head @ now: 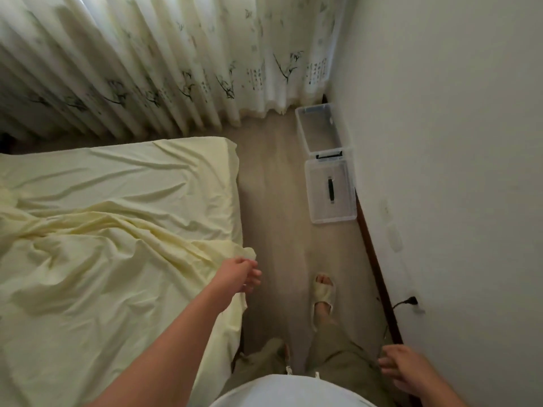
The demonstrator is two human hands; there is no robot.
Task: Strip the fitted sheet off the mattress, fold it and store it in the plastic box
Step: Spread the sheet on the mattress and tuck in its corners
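Soft daylight glows through the curtain [147, 54] at the top, leaving the room dim and yellowish. The sheet [102, 215] carries gentle shadows in its wrinkles, with no glare. The wall [455, 142] is evenly lit. Wide-angle distortion bends the edges, and the right hand [402, 368] and floor [279, 201] look slightly blurred.

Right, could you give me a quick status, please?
Left hand grips fitted sheet edge; right hand idle. Plastic box open, lid beside it.
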